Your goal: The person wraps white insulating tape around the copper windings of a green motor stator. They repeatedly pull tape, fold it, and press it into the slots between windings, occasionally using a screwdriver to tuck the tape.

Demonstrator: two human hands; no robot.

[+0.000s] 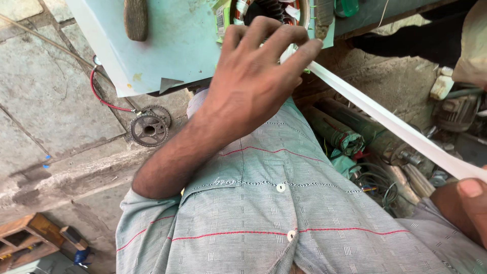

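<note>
White strip (390,122), thin and floppy-looking, stretches taut between left hand (253,76) fingertips pinching one end and right hand (469,203) gripping the other.

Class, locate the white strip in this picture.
The white strip runs diagonally from the left hand at top centre down to the right hand at the right edge.

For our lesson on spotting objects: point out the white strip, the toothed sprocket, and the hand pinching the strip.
white strip (390,124), head view, mid-length.
toothed sprocket (148,130), head view, its hub.
left hand (253,76), head view, back of hand.
</note>
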